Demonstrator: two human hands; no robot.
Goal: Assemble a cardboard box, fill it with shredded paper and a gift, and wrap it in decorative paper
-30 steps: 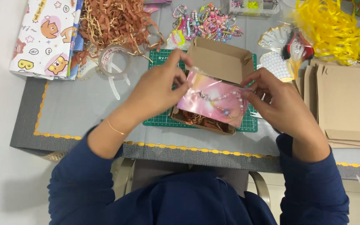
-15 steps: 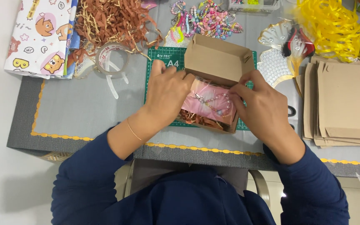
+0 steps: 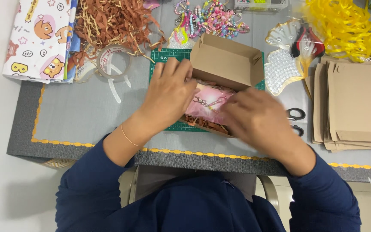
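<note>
Two bare hands work at a small brown cardboard box (image 3: 220, 81) with its lid flap standing open, set on a green cutting mat (image 3: 168, 58) on the grey tabletop (image 3: 82, 111). The left hand (image 3: 168, 92) lies flat, fingers spread, over the box's left edge; the right hand (image 3: 258, 118), blurred, covers the near right corner, and its grip cannot be told. Between them a glossy pink packet with a small chain (image 3: 209, 103) rests inside the box on brown shredded paper filling (image 3: 207, 124). The step in hand appears to be seating the packet in its bedding; a next move would call for both hands to clear the opening so the flap can fold down. Around the mat: a heap of brown paper shreds (image 3: 112, 21), a clear tape roll (image 3: 113, 62), printed cartoon wrapping sheets (image 3: 39, 38), coloured bead strings (image 3: 211, 17), yellow ribbon (image 3: 344, 25), black-handled scissors (image 3: 296, 120) just beside the right hand, and stacked flat cardboard blanks (image 3: 357, 107).
</note>
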